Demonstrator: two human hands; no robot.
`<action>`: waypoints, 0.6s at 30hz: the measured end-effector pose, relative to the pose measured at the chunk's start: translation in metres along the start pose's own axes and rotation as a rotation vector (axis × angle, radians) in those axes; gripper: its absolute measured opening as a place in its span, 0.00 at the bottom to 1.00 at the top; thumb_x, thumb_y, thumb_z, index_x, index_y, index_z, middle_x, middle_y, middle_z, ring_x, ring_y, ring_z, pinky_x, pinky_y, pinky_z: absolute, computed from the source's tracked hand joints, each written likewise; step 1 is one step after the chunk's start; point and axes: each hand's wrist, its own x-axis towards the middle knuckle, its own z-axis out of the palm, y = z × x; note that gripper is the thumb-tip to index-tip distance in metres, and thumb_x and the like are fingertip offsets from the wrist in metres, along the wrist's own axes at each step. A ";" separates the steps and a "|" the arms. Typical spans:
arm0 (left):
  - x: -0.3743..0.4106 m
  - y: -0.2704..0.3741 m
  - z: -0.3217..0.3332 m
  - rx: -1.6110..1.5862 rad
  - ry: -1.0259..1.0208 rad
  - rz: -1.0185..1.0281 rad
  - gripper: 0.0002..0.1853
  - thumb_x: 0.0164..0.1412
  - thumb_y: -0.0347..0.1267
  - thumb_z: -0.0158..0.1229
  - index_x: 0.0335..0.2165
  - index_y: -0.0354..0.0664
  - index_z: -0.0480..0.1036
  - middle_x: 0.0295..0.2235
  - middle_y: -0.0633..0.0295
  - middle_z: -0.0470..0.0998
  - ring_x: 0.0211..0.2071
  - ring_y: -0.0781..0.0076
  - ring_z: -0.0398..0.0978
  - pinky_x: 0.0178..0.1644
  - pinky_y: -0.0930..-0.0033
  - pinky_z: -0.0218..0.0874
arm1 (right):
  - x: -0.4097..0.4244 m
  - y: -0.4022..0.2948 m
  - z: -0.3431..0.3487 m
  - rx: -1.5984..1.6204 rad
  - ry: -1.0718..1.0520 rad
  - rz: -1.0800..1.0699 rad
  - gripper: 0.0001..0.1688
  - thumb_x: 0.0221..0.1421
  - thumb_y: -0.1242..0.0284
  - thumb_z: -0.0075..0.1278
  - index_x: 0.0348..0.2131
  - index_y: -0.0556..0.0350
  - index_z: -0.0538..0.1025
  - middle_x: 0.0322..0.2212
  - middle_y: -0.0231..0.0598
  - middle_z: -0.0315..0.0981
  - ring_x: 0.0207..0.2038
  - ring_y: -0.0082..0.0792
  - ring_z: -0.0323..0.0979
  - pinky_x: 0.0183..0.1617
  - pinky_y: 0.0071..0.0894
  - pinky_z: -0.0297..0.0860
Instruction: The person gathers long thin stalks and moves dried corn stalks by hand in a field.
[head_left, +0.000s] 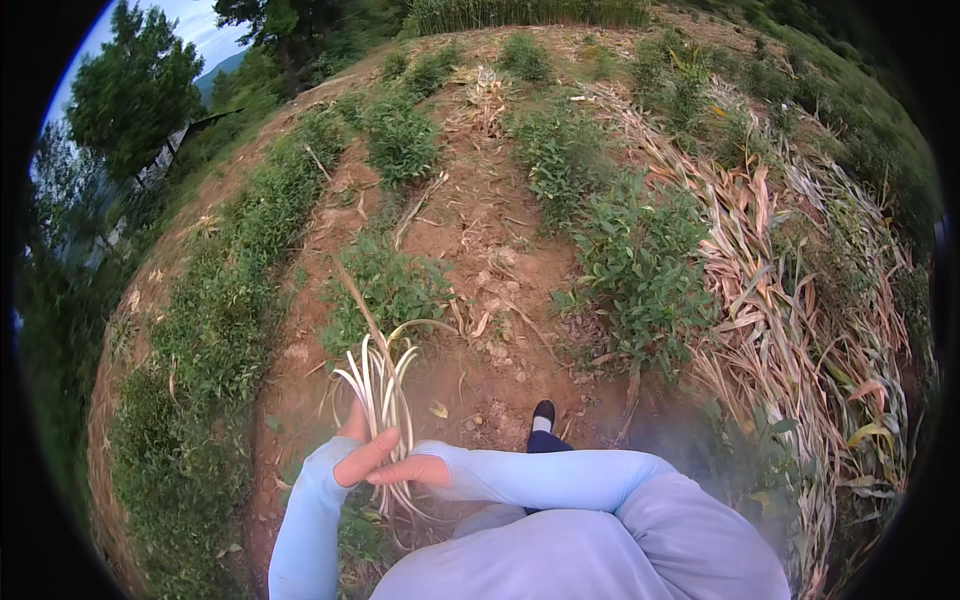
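Note:
Both hands meet low and left of the middle, around a bundle of pale, thin, curved stalks or strips (385, 390). My left hand (365, 450) grips the bundle from its left side, with the thumb laid across the front. From the right, my right hand (412, 471) reaches in at the lower part of the bundle, its fingertips by my left thumb; its hold is partly hidden. A thin brown stick or dry stem (356, 295) rises from the top of the bundle, leaning to the upper left. Pale ends hang below the hands. Light blue sleeves cover both forearms.
Rows of leafy green plants (637, 262) stand in reddish soil (491, 195) ahead, with another row (217, 300) at the left. Dry corn stalks and leaves (757, 277) lie heaped along the right. A dark shoe (544, 410) shows on the soil beyond my right forearm.

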 end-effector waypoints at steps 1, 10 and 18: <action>0.028 0.014 -0.005 -0.092 -0.048 -0.084 0.38 0.56 0.45 0.48 0.57 0.41 0.41 0.50 0.55 0.61 0.48 0.69 0.61 0.48 0.67 0.56 | 0.011 -0.011 -0.023 0.045 -0.004 -0.030 0.25 0.48 0.63 0.53 0.41 0.63 0.70 0.39 0.39 0.69 0.42 0.31 0.64 0.46 0.27 0.59; 0.325 0.046 -0.033 -0.552 -0.090 0.090 0.51 0.44 0.52 0.57 0.58 0.44 0.39 0.55 0.50 0.52 0.57 0.57 0.51 0.58 0.58 0.41 | 0.109 -0.197 -0.310 0.611 0.086 -0.441 0.16 0.52 0.60 0.46 0.23 0.54 0.68 0.21 0.35 0.67 0.22 0.31 0.68 0.28 0.29 0.66; 0.554 0.128 -0.027 -0.023 0.537 0.418 0.64 0.30 0.32 0.69 0.58 0.45 0.31 0.56 0.49 0.46 0.57 0.57 0.49 0.59 0.59 0.41 | 0.094 -0.469 -0.480 0.787 0.221 -1.054 0.17 0.59 0.62 0.36 0.22 0.51 0.62 0.18 0.31 0.62 0.23 0.29 0.62 0.34 0.39 0.65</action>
